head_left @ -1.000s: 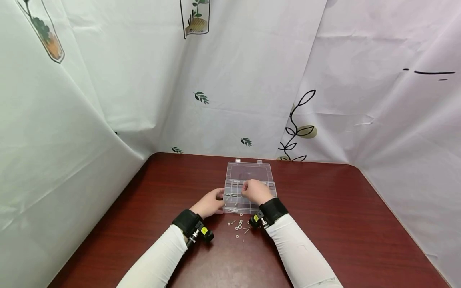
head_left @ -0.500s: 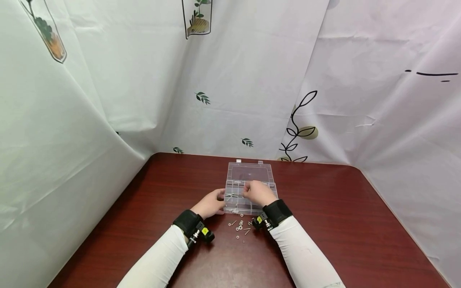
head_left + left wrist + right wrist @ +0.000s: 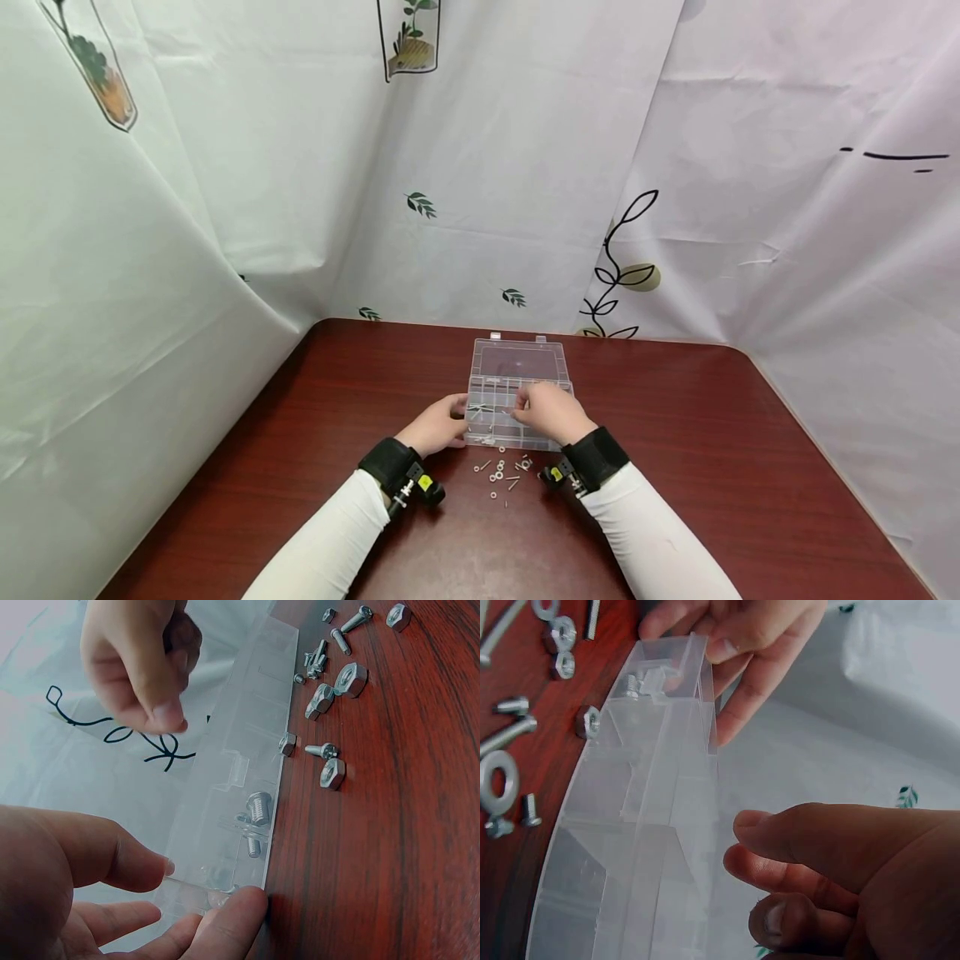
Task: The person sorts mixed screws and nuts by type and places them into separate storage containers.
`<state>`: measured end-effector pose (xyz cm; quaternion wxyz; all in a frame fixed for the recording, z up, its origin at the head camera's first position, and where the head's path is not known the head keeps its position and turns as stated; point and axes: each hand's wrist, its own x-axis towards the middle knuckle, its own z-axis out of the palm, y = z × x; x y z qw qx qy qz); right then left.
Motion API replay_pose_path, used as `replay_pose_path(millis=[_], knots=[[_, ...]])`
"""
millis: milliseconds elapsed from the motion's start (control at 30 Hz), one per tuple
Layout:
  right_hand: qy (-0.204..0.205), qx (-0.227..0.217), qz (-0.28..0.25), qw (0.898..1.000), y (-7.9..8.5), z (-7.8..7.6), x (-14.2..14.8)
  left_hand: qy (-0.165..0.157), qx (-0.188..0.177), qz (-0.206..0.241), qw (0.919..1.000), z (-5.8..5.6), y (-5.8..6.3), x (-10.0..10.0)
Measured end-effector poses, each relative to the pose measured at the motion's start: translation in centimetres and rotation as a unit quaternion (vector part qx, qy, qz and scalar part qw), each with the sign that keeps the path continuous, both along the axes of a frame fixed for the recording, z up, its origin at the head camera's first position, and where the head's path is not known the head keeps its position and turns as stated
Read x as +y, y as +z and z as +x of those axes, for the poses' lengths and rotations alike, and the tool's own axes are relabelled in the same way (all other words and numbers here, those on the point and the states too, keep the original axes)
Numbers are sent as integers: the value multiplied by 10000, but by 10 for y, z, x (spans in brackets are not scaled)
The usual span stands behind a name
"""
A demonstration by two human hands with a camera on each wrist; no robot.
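Observation:
A clear plastic compartment box [image 3: 517, 360] lies on the table with its lid folded back. My left hand [image 3: 438, 425] grips its left end, thumb at the top edge and fingers along the outside, as the left wrist view shows. Over the box's right half hovers my right hand [image 3: 552, 411]. Its fingers are loosely bent, and the right wrist view shows nothing between thumb [image 3: 757, 825] and forefinger. Long screws lie in a left compartment, and a short bolt [image 3: 259, 806] sits in a front one. Nuts [image 3: 332, 774] and screws [image 3: 363, 616] lie loose before the box.
A flat washer [image 3: 496, 782] lies among the loose hardware on the dark red wooden table [image 3: 675, 467]. White printed cloth [image 3: 480, 167] hangs behind the table and along both sides.
My right hand has moved right and slightly toward me, away from the box's middle compartments, uncovering more of the loose hardware. My left hand stays at the box's left end.

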<state>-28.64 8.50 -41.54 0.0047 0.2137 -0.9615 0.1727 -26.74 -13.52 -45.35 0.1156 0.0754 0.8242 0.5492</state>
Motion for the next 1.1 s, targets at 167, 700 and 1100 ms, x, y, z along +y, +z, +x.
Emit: replay_pose_path(millis=[167, 700, 1100], knots=[[477, 373, 288, 9977, 3, 15, 7, 4, 14, 9, 10000, 0, -1, -2], [1601, 663, 910, 9807, -14, 32, 27, 120, 5, -41, 9999, 0, -2, -3], [1537, 1011, 910, 9787, -21, 37, 27, 25, 53, -94, 9999, -1, -3, -1]])
